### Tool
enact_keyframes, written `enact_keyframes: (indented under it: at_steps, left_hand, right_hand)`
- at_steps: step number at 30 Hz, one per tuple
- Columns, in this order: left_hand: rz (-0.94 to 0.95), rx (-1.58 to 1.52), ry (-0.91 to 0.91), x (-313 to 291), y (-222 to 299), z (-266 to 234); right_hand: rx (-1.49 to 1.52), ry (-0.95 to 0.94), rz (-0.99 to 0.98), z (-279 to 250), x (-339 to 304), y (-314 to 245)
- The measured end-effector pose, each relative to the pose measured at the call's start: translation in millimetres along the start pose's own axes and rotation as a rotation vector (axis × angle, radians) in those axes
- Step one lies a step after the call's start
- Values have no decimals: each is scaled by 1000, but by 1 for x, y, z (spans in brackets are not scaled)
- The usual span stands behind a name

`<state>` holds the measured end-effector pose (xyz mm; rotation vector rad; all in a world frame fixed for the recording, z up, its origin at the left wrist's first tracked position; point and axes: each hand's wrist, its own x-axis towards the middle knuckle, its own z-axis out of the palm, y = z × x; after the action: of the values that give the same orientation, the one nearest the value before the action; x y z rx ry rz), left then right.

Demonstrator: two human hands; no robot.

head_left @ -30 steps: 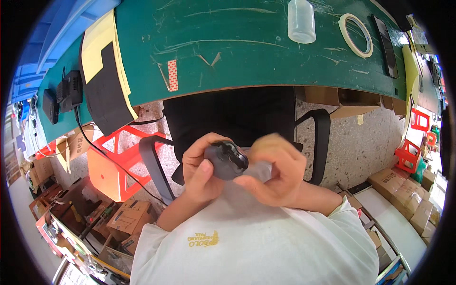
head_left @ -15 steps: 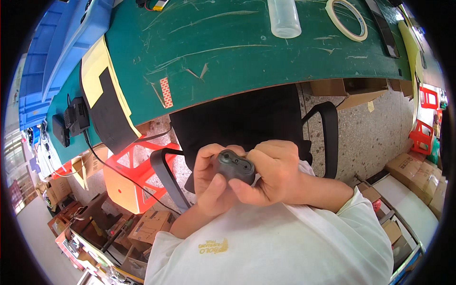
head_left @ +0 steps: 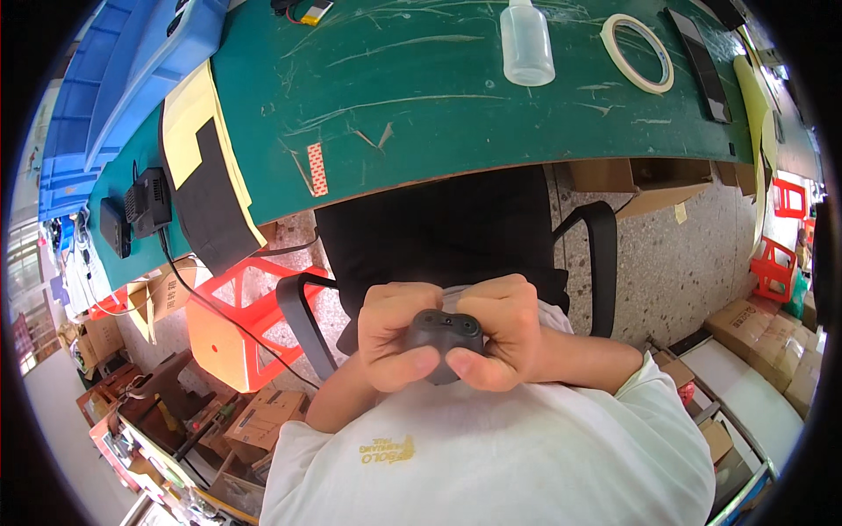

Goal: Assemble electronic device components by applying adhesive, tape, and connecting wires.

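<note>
Close in front of my chest I hold a small dark grey rounded device (head_left: 445, 337), its end face showing round openings side by side; I cannot make out its exact kind. My left hand (head_left: 396, 337) grips one side, fingers curled behind it and thumb pressed on the near face. On the opposite side my right hand (head_left: 496, 333) is closed in the same way, its thumb beside the other one. Both hands hide the device's sides and back.
A green-topped table (head_left: 403, 114) carries a clear plastic bottle (head_left: 527, 48), a tape roll (head_left: 607, 53), a black flat device (head_left: 699, 66), black and yellow sheets (head_left: 206, 184) and a blue bin (head_left: 145, 83). Below are a black chair (head_left: 438, 232), a red stool (head_left: 230, 346) and cardboard boxes (head_left: 270, 419).
The device has turned from a slant to nearly level. My left hand has closed from spread fingers into a curled grip, and both thumbs now press side by side on the near face.
</note>
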<state>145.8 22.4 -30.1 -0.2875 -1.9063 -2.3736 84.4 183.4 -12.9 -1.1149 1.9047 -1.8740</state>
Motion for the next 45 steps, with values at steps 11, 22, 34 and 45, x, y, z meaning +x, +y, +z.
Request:
enact_keyframes:
  at_steps: [11,22,34,45]
  left_hand:
    - [-57,-120,220,-2,-7,3]
    - [-282,-545,407,-2,-24,6]
    - [-190,-218,129,5,7,1]
    - [-331,-410,67,-2,20,-2]
  right_hand:
    - [-521,-281,-114,-46,29,-9]
    - [-1406,334,-51,-202,69,9]
    - [-688,-262,-143,-76,19,-50]
    - [-660,-388,-300,-67,18,-35]
